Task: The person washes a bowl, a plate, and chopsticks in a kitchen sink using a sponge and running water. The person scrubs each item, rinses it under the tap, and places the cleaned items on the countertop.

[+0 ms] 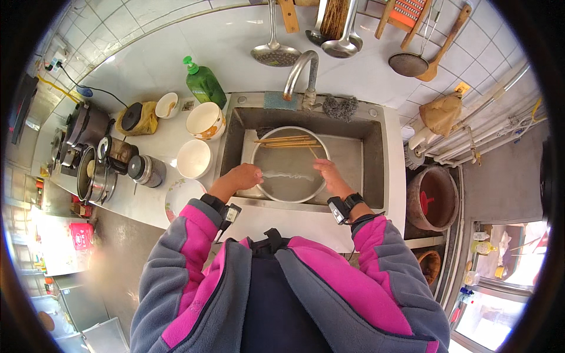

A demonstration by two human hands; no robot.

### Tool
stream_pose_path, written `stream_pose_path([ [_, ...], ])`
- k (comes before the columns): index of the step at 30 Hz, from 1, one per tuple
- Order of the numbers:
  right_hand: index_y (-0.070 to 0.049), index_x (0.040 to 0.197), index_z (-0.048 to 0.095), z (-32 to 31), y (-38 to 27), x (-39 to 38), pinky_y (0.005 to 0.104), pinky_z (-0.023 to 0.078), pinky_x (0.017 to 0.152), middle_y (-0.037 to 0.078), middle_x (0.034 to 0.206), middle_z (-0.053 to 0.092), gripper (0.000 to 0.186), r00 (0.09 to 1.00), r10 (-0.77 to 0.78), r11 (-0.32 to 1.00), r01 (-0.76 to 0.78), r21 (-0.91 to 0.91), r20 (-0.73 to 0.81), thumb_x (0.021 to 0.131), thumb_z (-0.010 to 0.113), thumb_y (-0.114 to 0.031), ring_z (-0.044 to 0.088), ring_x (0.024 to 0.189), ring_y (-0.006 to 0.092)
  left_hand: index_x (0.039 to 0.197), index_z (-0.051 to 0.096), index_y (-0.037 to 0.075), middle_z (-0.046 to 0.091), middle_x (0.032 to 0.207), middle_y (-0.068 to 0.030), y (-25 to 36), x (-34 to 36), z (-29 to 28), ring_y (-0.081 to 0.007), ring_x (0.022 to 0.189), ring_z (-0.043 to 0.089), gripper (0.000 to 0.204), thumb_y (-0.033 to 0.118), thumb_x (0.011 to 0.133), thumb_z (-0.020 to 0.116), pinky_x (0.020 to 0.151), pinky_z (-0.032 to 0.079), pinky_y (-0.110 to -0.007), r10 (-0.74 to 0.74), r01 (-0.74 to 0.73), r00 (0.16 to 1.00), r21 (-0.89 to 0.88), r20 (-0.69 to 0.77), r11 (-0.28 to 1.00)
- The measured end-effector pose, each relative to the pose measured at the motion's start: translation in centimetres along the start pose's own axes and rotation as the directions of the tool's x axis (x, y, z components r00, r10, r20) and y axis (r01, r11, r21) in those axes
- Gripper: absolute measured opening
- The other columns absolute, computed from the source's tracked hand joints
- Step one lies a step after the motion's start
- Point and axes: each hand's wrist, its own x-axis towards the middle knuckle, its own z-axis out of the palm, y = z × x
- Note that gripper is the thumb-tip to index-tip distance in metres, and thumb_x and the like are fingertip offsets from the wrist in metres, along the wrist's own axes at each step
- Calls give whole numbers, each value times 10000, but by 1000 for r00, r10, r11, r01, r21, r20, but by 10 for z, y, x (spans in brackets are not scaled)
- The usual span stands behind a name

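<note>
A round metal basin [289,200] of water stands in the sink [369,153]. Several wooden chopsticks [288,141] lie together across its far part, and one more stick slants toward my right fingertips. My left hand [244,177] closes on the basin's left rim, fingers curled. On the opposite rim, my right hand [331,175] is closed too; whether it also touches the slanting stick I cannot tell. A pale wavy streak, like a ripple or reflection, crosses the water between both hands. Above the far side hangs the curved faucet [303,70].
Left of the sink stand a white bowl [194,159], a patterned bowl [206,121], a plate [181,197], a jar [147,170] and a green pump bottle [204,83]. Behind the sink are a blue sponge [280,100] and a steel scourer [340,108]. Ladles [341,47] hang above.
</note>
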Motion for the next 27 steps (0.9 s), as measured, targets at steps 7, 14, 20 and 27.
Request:
stream_pose_path([
  [7, 29, 1178, 535, -3, 7, 31, 308, 425, 861, 126, 1100, 606, 455, 993, 84, 981, -98, -169, -87, 771, 652, -137, 546, 1019, 218, 880, 625, 28, 663, 832, -147, -30, 50, -1, -298, 820, 643, 184, 194, 802, 635, 752, 504, -383, -97, 65, 987, -234, -126, 970],
  [14, 11, 1331, 386, 2, 40, 60, 359, 405, 951, 217, 1295, 482, 686, 987, 49, 909, -108, -402, -156, 753, 673, -224, 496, 1159, 323, 1262, 425, 4, 523, 1229, -207, -52, 126, 20, -336, 1146, 506, 496, 171, 838, 622, 939, 422, -408, -199, 180, 980, -322, -28, 929],
  [20, -20, 1373, 341, 0, 46, 70, 411, 400, 972, 253, 1296, 465, 733, 977, 80, 731, -194, -655, -200, 756, 634, -289, 467, 1183, 388, 1347, 319, 0, 364, 1376, -215, -51, 163, 49, -355, 1284, 341, 610, 127, 824, 606, 1051, 303, -425, -83, 64, 983, -120, -162, 991],
  [27, -2, 1219, 489, 7, 61, 77, 354, 506, 724, 173, 955, 650, 503, 977, 185, 649, -205, -733, -108, 787, 639, -211, 646, 815, 289, 1322, 370, 3, 459, 1275, -228, -46, 177, 81, -374, 1191, 434, 509, 49, 830, 496, 993, 341, -485, -207, 208, 978, -38, 22, 977],
])
